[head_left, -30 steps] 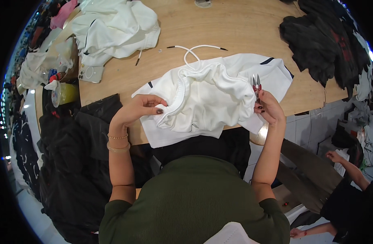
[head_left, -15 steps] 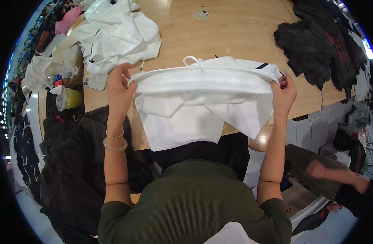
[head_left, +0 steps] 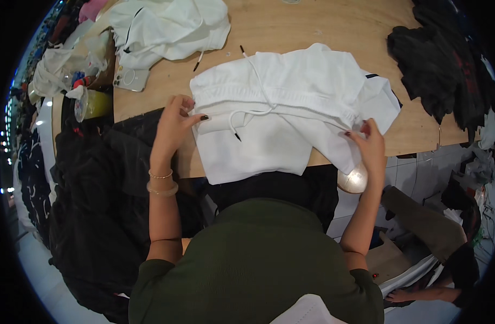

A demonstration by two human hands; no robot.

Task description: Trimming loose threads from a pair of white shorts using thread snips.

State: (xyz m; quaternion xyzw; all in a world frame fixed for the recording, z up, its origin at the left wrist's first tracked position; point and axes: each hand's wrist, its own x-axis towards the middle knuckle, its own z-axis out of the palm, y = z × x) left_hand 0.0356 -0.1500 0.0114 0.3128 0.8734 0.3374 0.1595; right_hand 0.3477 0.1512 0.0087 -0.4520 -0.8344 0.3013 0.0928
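Note:
White drawstring shorts or pants (head_left: 258, 146) lie on the table in front of me, the gathered elastic waistband running across them. The white drawstring (head_left: 261, 86) trails over the waistband, and its two ends have dark tips. At the waistband's left end is my left hand (head_left: 176, 121), its thumb and fingers apart at the cloth's edge. My right hand (head_left: 369, 144) rests at the other end, fingers spread beside the fabric, with thumb and fingertips close to it. A dark stripe shows on the cloth beyond my right hand.
More white garments (head_left: 172, 29) are heaped at the far left, near a phone (head_left: 131, 78) and a yellow tape roll (head_left: 96, 104). Black garments hang at the right table edge (head_left: 428, 70) and pile up at my left (head_left: 107, 216). A co-worker's arm (head_left: 426, 295) reaches in at lower right.
Both hands have let go of the stretched waistband. The garment now lies lower on the table, its upper layer folded away from me and the drawstring lying loose across it. The co-worker's arm moved down.

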